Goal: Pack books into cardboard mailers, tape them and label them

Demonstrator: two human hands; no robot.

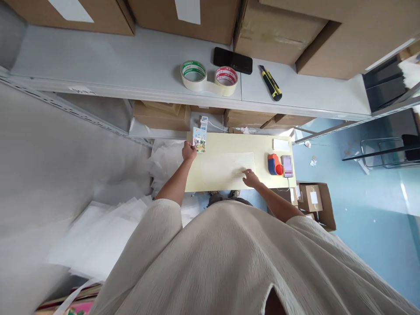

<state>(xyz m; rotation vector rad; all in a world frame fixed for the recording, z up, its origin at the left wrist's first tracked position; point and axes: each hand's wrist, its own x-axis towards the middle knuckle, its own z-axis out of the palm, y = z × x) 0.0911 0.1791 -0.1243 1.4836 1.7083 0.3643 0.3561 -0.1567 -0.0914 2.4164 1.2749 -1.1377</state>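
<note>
My left hand (pixel 189 151) is closed on the lower left edge of a small, flat, colourful picture booklet (pixel 200 141) at the left end of the pale yellow table (pixel 262 142). Across the middle of the table lies a thin whitish sheet (pixel 226 166), hard to tell from the surface under it. Over the right part of this sheet is my right hand (pixel 251 178), its fingers apart and nothing visible in them. Whether its fingertips touch the sheet, I cannot tell.
A red and blue tape dispenser (pixel 274 165) and a phone (pixel 287 166) lie at the table's right end, near a white card (pixel 281 145). The shelf (pixel 131 65) above holds tape rolls (pixel 193 76), a box cutter (pixel 271 84) and cartons (pixel 187 19). White packing sheets (pixel 108 227) are piled left.
</note>
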